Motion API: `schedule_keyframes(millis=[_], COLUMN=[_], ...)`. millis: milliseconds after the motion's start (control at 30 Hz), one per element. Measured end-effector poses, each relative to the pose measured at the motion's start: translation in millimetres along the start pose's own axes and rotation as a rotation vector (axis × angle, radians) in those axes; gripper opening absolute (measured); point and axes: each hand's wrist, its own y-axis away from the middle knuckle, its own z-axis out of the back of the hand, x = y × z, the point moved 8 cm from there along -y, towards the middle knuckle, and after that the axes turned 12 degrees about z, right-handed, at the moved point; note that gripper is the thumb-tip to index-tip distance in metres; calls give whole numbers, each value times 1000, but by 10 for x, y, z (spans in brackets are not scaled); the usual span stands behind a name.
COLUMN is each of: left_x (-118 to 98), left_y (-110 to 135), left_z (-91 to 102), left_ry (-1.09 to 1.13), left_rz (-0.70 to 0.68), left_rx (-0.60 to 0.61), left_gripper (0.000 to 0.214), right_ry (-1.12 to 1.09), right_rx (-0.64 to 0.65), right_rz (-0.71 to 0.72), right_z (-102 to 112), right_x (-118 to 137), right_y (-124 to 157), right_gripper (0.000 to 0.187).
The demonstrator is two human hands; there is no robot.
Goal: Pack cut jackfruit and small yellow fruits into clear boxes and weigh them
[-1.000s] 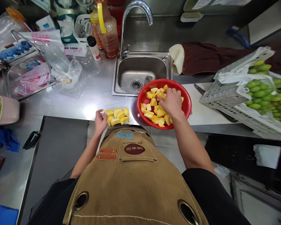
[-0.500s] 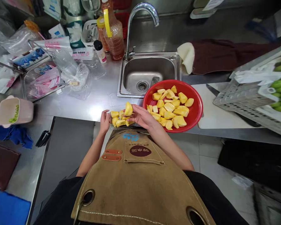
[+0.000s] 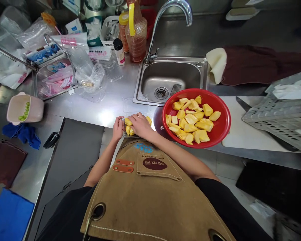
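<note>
A clear plastic container (image 3: 126, 136) with yellow jackfruit pieces (image 3: 128, 130) sits at the counter's front edge, close against my apron. My left hand (image 3: 118, 128) is closed on the container's left side. Over the fruit lies my right hand (image 3: 141, 126), back upward, its fingers bent down onto the pieces; the fingertips and part of the fruit beneath are hidden. To the right, a red basin (image 3: 222, 125) holds many more jackfruit pieces (image 3: 190, 118).
Behind the basin is a steel sink (image 3: 150, 82) with a tall faucet (image 3: 155, 30). A knife (image 3: 243, 103) lies on the white cutting board (image 3: 237, 134), beside a grey plastic crate (image 3: 273, 113). Leftward are a pink tub (image 3: 35, 108), plastic packaging (image 3: 84, 63) and a jug (image 3: 136, 43).
My right hand has turned palm-down and lowered the jackfruit piece it held up onto the others in the container. The view has shifted, moving the surroundings rightward.
</note>
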Motion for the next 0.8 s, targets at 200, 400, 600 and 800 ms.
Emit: schedule_keyframes(millis=[200,400,600,800], left_x=[43,48,77,91], left_y=[-18,-39,-81,-123], left_z=[-22,-38,-48,-89], left_ry=[-2,-16,-28,-50], left_rz=[7,2,9,14], left_rx=[-5,-2,-9,-7], left_gripper=[66,62,65,59], right_ry=[36,-8,-99,-33], right_rx=[-44,-98,-125,-46], right_rz=[30,78,12,-54], right_z=[-10,-22,-107,-36], right_x=[-90,-173,-237,-259], right_y=[48,67,40,-3], right_gripper=[23,17,22,21])
